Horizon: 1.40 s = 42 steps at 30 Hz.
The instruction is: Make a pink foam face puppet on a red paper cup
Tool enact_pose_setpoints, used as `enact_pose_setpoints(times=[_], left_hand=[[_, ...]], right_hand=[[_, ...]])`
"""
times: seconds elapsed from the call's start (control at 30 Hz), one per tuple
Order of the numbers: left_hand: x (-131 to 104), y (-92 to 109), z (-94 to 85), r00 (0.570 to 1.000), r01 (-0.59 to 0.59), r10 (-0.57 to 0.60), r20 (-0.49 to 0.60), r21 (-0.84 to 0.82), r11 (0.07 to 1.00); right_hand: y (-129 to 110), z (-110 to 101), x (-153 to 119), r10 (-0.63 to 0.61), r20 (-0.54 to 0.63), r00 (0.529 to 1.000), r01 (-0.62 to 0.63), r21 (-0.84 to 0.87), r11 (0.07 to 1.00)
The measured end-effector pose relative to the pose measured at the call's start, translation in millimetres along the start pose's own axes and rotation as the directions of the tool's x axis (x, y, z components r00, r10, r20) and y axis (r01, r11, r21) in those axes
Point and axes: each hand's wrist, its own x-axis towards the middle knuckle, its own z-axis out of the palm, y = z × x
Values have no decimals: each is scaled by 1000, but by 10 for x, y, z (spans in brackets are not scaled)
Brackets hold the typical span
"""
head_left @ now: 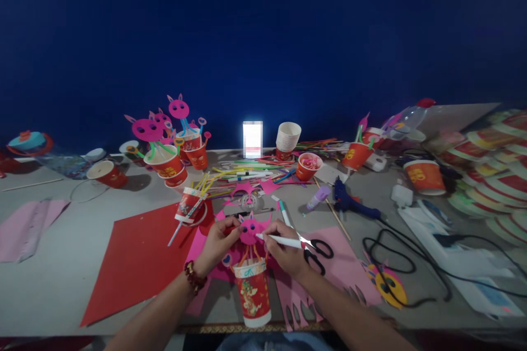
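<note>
A pink paper animal face (250,228) with dark eyes and pointed ears rises on orange stems from a red paper cup (253,299) near the table's front edge. My left hand (219,239) pinches the left side of this face between thumb and fingers. In my right hand (285,247) is a white marker (284,241), its tip at the face's right side. Black-handled scissors (319,252) lie just right of that hand. Pink paper pieces spread beneath both hands, partly hidden by them.
Red card (140,263) lies at left. Similar pink faces stand in cups (163,163) behind it. A blue glue gun (349,200), its black cord (391,258) and a white power strip (461,263) are at right. Pens and straws (247,173) cover the back middle.
</note>
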Motion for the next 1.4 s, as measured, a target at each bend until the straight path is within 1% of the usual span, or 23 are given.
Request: enact_pose_setpoints(times=[0.23, 0.47, 0.7, 1.1, 1.4], left_hand=[[-2, 24, 16, 1000, -1, 1, -10, 5, 1000], [-3, -6, 10, 1000, -18, 18, -12, 7, 1000], [3, -49, 3, 1000, -20, 20, -6, 8, 1000], [6, -57, 2, 1000, -20, 20, -5, 10, 1000], [2, -63, -1, 1000, -24, 24, -4, 18, 1000]], right_hand=[[-13, 1, 11, -17, 6, 1000, 18, -31, 999], [-10, 7, 24, -33, 10, 999, 33, -43, 999], [-17, 7, 35, -33, 12, 999, 34, -59, 998], [28, -11, 1, -19, -3, 1000, 19, -39, 999], [11, -7, 20, -17, 12, 1000, 17, -56, 998]])
